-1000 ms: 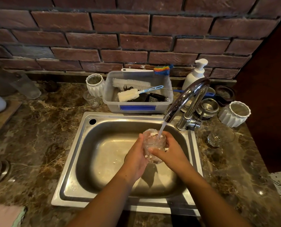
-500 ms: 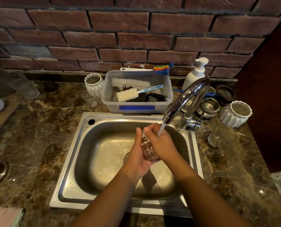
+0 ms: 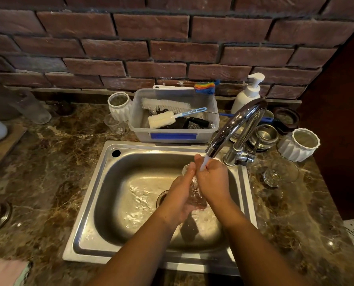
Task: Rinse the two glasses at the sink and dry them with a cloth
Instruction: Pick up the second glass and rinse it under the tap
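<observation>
Left hand (image 3: 179,196) and right hand (image 3: 213,180) are rinsing glass 1 (image 3: 195,191) under the tap (image 3: 234,124), fingers (image 3: 197,158) curling round it; glass 2 (image 3: 279,172) (right of the fingers) is likely coming next.

Glass (image 3: 195,191), upright a second ago, is now tipped, nearly hidden between left hand (image 3: 178,196) and right hand (image 3: 212,179); water ripples across the sink (image 3: 114,178).

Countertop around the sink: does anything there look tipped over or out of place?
Yes: the clear glass right of the sink seems to lie on its side on the marble countertop, so it could roll. Nothing looks spilled or broken.
</observation>
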A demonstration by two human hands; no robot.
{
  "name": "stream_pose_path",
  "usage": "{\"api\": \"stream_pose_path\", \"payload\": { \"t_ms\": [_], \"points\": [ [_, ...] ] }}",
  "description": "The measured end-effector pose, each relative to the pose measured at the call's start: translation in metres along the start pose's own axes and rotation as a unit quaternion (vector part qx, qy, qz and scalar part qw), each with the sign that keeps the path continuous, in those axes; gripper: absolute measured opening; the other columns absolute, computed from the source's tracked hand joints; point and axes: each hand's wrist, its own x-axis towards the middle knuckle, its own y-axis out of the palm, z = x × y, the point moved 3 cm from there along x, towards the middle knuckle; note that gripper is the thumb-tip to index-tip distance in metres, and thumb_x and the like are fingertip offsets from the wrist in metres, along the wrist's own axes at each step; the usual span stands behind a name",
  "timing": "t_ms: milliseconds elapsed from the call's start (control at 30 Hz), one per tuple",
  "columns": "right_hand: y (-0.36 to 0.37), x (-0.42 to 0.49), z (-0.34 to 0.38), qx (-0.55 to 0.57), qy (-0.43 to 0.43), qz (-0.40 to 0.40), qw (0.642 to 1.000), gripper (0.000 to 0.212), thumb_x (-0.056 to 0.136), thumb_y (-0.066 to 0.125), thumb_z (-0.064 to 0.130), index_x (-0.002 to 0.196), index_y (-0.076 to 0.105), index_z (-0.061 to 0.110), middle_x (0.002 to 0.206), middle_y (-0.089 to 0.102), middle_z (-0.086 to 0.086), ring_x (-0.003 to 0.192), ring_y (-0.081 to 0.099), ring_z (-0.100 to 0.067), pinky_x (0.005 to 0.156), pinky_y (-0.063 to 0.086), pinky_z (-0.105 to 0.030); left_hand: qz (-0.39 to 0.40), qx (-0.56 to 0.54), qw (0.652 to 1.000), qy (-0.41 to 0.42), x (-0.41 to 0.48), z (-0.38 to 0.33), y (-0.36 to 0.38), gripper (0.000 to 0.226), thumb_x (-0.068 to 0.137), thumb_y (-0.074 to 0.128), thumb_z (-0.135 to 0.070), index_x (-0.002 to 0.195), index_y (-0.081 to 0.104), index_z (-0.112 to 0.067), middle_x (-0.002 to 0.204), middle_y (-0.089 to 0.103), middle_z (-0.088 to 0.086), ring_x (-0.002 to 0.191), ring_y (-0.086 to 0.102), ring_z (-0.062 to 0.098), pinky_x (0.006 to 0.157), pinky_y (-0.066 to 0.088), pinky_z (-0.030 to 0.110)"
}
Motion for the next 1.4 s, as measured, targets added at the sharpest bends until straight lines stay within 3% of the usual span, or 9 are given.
{"api": "stream_pose_path", "payload": {
  "t_ms": [100,267,433,567,733,967,1067,1233,1400],
  "points": [
    [0.002,0.001,0.001,0.069,-0.002,0.006,0.998,0.041,0.093,0.063,0.042,0.063,0.062,0.015,0.058,0.064,-0.011,0.058,0.063,-0.028,0.060,0.054,-0.046,0.049,-0.120,0.991,-0.017,-0.002,0.001,-0.001,0.062,0.088,0.055,-0.059,0.131,0.065,-0.015,0.124,0.072,0.015,0.121,0.064,0.034,0.110,0.041,0.060],
    [0.003,-0.004,-0.005,0.103,-0.012,0.027,0.994,0.016,0.091,0.065,0.031,0.080,0.070,0.022,0.073,0.072,-0.004,0.075,0.071,-0.020,0.070,0.058,-0.046,0.047,-0.244,0.968,-0.035,-0.001,-0.002,-0.006,0.055,0.095,0.055,-0.051,0.130,0.066,-0.010,0.126,0.070,0.018,0.122,0.063,0.033,0.107,0.046,0.049],
    [-0.002,-0.004,-0.002,0.005,-0.039,0.005,0.999,0.041,0.100,0.059,0.029,0.059,0.056,0.026,0.050,0.056,0.005,0.051,0.056,-0.013,0.053,0.045,-0.033,-0.044,-0.028,0.999,-0.004,0.000,-0.005,-0.004,0.054,0.101,0.038,-0.057,0.125,0.064,-0.016,0.111,0.076,0.013,0.102,0.073,0.030,0.086,0.059,0.047],
    [-0.003,0.005,0.003,0.011,-0.002,0.002,1.000,0.041,0.100,0.060,0.031,0.059,0.053,0.027,0.058,0.057,0.005,0.060,0.060,-0.016,0.059,0.045,-0.029,-0.026,0.067,0.997,0.016,-0.004,-0.003,0.006,0.081,0.070,0.053,-0.076,0.130,0.059,-0.022,0.116,0.073,0.014,0.098,0.074,0.032,0.072,0.063,0.044],
    [0.002,0.003,0.002,0.097,0.016,0.026,0.995,0.033,0.097,0.061,0.039,0.074,0.066,0.017,0.064,0.064,-0.001,0.065,0.064,-0.018,0.061,0.050,-0.033,0.041,-0.133,0.990,0.000,-0.008,-0.011,0.001,0.055,0.094,0.047,-0.060,0.120,0.070,-0.017,0.121,0.073,0.015,0.116,0.068,0.030,0.106,0.047,0.051],
    [0.008,-0.011,-0.001,0.112,-0.056,0.062,0.990,0.040,0.083,0.064,0.050,0.101,0.065,0.015,0.090,0.071,-0.005,0.088,0.072,-0.022,0.076,0.062,-0.038,0.042,-0.224,0.974,-0.012,-0.007,-0.008,-0.008,0.057,0.095,0.051,-0.056,0.124,0.070,-0.010,0.125,0.071,0.019,0.123,0.062,0.034,0.115,0.038,0.053],
    [0.000,-0.006,-0.003,0.079,-0.046,0.021,0.996,0.032,0.088,0.066,0.047,0.068,0.060,0.023,0.065,0.064,-0.007,0.063,0.064,-0.029,0.064,0.056,-0.049,0.020,-0.123,0.992,-0.011,-0.010,-0.010,-0.011,0.053,0.101,0.045,-0.052,0.123,0.068,-0.009,0.119,0.074,0.017,0.117,0.067,0.033,0.108,0.046,0.053],
    [-0.004,0.008,-0.004,0.001,-0.023,0.001,1.000,0.045,0.100,0.059,0.026,0.056,0.057,0.020,0.055,0.060,-0.001,0.054,0.059,-0.020,0.056,0.046,-0.033,-0.013,0.062,0.998,0.017,-0.010,-0.006,0.001,0.064,0.086,0.050,-0.071,0.129,0.060,-0.025,0.118,0.072,0.015,0.098,0.074,0.030,0.081,0.062,0.047],
    [-0.003,0.008,0.001,0.114,0.007,-0.010,0.993,0.032,0.099,0.059,0.017,0.068,0.064,0.023,0.067,0.067,-0.003,0.070,0.066,-0.023,0.068,0.054,-0.040,0.041,-0.134,0.990,-0.027,-0.017,-0.007,0.000,0.053,0.092,0.054,-0.058,0.097,0.082,-0.014,0.099,0.074,0.016,0.087,0.064,0.026,0.079,0.048,0.037]
  ]
}}
